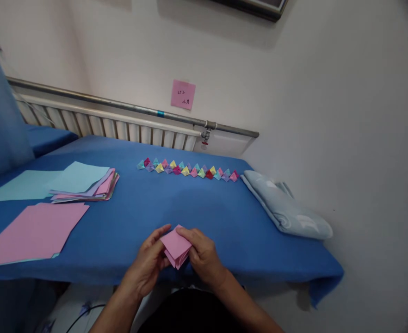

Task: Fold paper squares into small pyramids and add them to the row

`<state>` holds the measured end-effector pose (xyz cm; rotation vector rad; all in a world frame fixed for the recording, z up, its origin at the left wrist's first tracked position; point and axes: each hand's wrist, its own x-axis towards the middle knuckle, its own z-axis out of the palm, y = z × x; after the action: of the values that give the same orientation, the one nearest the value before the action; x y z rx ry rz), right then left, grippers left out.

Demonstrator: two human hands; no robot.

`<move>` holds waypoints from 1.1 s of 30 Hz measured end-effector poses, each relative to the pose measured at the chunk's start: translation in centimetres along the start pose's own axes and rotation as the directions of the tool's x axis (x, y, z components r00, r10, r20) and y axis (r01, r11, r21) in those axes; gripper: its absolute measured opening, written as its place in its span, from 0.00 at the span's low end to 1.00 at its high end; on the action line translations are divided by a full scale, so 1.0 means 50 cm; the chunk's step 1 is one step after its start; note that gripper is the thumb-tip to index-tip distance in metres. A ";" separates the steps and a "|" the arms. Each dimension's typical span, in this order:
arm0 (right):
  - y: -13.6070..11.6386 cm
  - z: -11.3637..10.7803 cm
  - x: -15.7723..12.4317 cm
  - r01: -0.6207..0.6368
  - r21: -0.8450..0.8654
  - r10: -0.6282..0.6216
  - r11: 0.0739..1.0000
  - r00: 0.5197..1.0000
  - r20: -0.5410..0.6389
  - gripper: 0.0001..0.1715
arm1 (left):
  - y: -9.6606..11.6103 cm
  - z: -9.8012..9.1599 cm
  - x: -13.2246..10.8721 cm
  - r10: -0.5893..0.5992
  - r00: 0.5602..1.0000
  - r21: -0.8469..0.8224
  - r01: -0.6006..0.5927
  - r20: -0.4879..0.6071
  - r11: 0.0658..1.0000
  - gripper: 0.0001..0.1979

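A folded pink paper square (176, 243) is held between my two hands, over the front edge of the blue-covered bed. It is turned corner-up, and several layers part along its lower side. My left hand (149, 260) grips its left side, with the fingers partly behind the paper. On the right, my right hand (205, 255) pinches the paper, the thumb lying on its upper face. Beyond my hands, small folded paper pieces (185, 171) in many colours stand in two staggered rows.
Pink sheets (34, 233) lie at the left, with light blue sheets (82, 178) atop a mixed stack behind them. A folded pale blanket (287, 206) rests at the right on the blue cloth (127, 222). A radiator (120, 127) and pipe run along the wall, below a pink note (183, 94).
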<state>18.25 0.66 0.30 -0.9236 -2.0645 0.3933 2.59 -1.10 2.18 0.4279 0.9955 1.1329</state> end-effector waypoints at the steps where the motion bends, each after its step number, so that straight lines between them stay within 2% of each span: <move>1: -0.001 0.000 0.000 -0.004 -0.002 0.004 1.000 1.000 0.002 0.25 | 0.001 0.001 -0.002 -0.013 1.000 -0.006 0.013 0.000 1.000 0.23; 8: -0.001 0.004 0.002 0.008 -0.045 -0.005 0.999 0.998 0.059 0.26 | -0.003 -0.009 0.000 -0.012 1.000 -0.001 0.012 -0.005 1.000 0.32; 12: -0.001 0.002 0.003 0.032 -0.057 -0.026 0.998 0.994 0.105 0.27 | -0.001 -0.021 0.001 0.001 1.000 0.025 -0.001 -0.012 1.000 0.31; 15: -0.003 -0.001 0.002 0.041 -0.110 -0.025 0.993 0.990 0.138 0.27 | 0.012 -0.030 -0.005 -0.051 0.998 -0.013 0.052 0.046 0.999 0.30; 18: -0.005 -0.003 0.001 0.051 -0.126 -0.033 0.991 0.989 0.144 0.27 | 0.025 -0.037 -0.010 -0.118 0.981 -0.091 0.133 0.152 0.987 0.29; 20: -0.006 -0.004 0.000 0.061 -0.133 -0.042 0.989 0.989 0.141 0.27 | 0.030 -0.037 -0.012 -0.131 0.975 -0.115 0.153 0.177 0.981 0.27; 23: -0.007 -0.004 -0.001 0.094 -0.178 -0.065 0.980 0.985 0.162 0.25 | 0.027 -0.033 -0.013 -0.084 0.992 -0.058 0.090 0.096 0.994 0.28; 27: -0.010 -0.005 0.000 0.140 -0.228 -0.096 0.964 0.977 0.191 0.24 | 0.012 -0.030 -0.009 0.007 1.000 0.036 -0.007 0.019 0.999 0.36; 31: -0.015 -0.018 -0.004 0.179 -0.099 -0.155 0.979 0.964 0.214 0.28 | 0.004 -0.038 -0.006 0.130 0.990 0.170 -0.137 0.049 0.976 0.38; 33: -0.016 -0.029 -0.012 0.153 -0.043 -0.141 0.987 0.970 0.198 0.31 | 0.004 -0.044 -0.007 0.217 0.974 0.274 -0.226 0.063 0.935 0.38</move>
<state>19.24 -0.41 1.30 -0.7851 -2.3177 0.3577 0.62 -1.73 1.37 0.8004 1.1043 1.1858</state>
